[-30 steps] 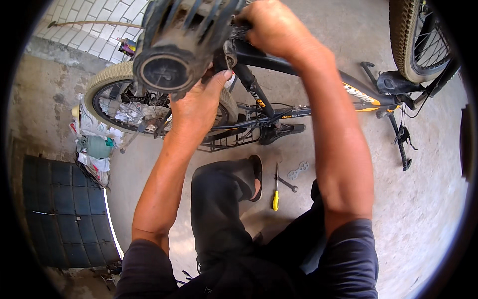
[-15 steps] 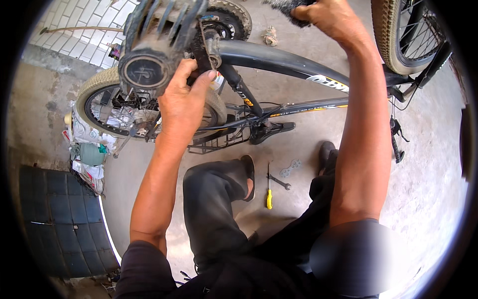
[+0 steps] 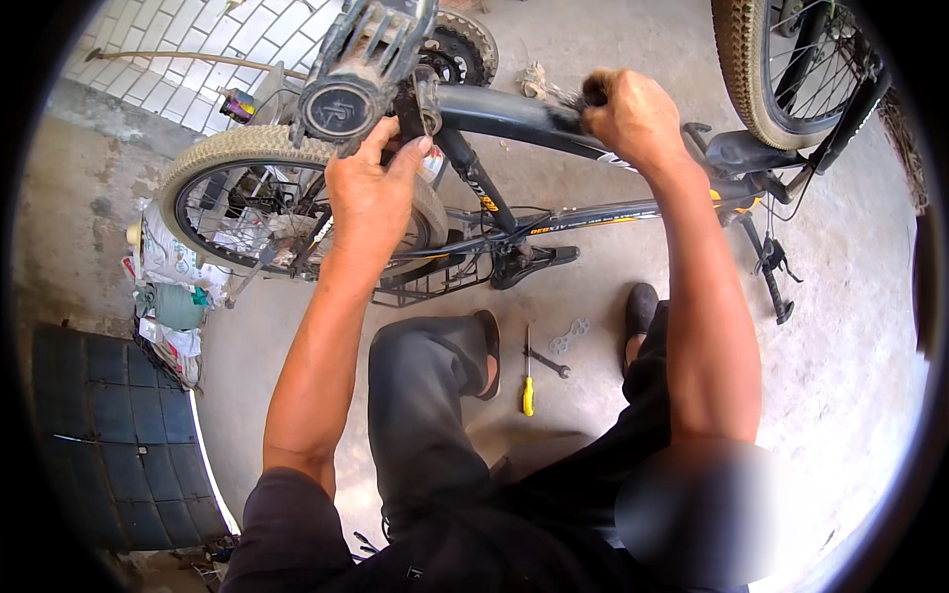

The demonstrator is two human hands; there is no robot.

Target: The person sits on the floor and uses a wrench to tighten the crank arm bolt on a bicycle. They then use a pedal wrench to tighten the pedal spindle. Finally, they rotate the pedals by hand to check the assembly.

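Two hands on an upturned bicycle
Left hand closes around the pedal crank; right hand is clenched on a dark tool at the frame

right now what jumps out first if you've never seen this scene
An upturned bicycle fills the top of the view, its black frame crossing in front of the person. The left hand grips the crank just below the grey pedal, while the right hand closes around a dark tool against the frame. Down on the concrete floor, between the person's feet, lie a yellow-handled screwdriver and a small wrench.
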